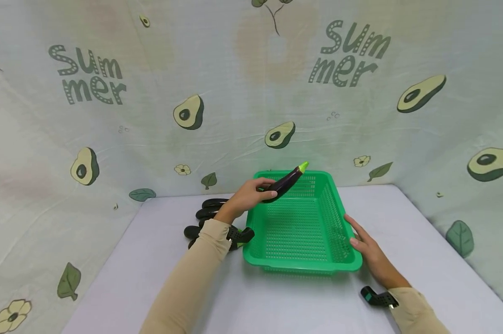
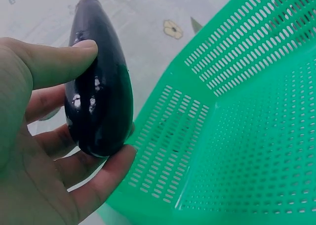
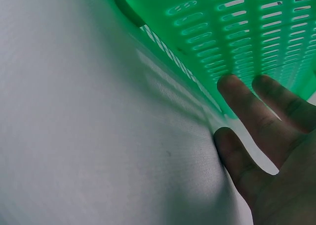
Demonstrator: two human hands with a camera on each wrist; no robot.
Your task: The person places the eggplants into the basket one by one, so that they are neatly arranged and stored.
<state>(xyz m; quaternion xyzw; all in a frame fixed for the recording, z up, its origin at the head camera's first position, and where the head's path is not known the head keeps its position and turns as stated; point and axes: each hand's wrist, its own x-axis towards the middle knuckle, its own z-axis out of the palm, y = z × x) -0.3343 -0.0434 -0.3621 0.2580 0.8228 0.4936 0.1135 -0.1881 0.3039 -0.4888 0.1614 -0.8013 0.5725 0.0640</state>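
left hand [image 1: 248, 197] gripping an eggplant [image 1: 283, 184] over green basket [image 1: 295, 229], right hand [image 1: 370, 253] kinda loose against right edge, other eggplants [image 1: 191, 232] off left edge

From my station I see long beige sleeves [image 1: 193, 278]; just beside the right cuff [image 1: 403, 301], a black wrist strap [image 1: 384, 299] with a teal patch [image 1: 368, 297]; left of that cuff, a second black strap [image 1: 245, 235]

From 9 o'clock, my left hand [image 2: 39, 165] grips 1 glossy dark eggplant [image 2: 101, 101], thumb across its front, 4 fingers curling behind and below, its narrower end towards 12 o'clock. A green basket [image 2: 173, 141] with slotted walls and perforated floor spreads around 3 o'clock. At 12 o'clock, pale cloth [image 2: 143, 52] bears a printed flower [image 2: 173, 29].
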